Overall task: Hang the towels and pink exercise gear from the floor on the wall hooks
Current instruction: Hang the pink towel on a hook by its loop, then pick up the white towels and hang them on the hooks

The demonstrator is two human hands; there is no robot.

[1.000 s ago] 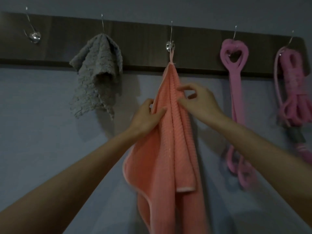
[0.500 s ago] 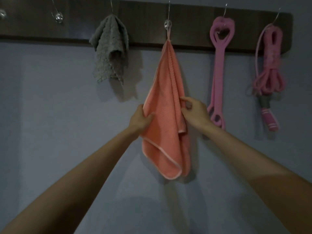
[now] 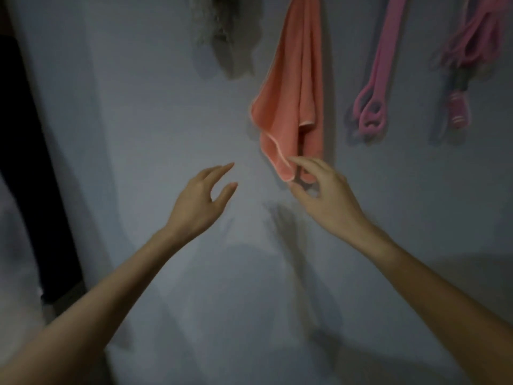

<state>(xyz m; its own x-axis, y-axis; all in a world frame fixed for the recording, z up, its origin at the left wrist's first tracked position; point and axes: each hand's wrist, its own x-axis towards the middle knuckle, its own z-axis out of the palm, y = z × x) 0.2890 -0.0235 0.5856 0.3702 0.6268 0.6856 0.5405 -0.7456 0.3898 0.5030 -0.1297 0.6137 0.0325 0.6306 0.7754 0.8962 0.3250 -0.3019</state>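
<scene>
Orange towel (image 3: 291,93) hangs, lower tip just beside right hand (image 3: 329,197) fingers (image 3: 305,163).

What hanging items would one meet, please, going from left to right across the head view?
grey towel → orange towel → pink resistance band → pink jump rope

Dim, bluish light; soft shadows on the wall (image 3: 152,120), the grey towel (image 3: 219,29) perhaps motion-blurred.
</scene>
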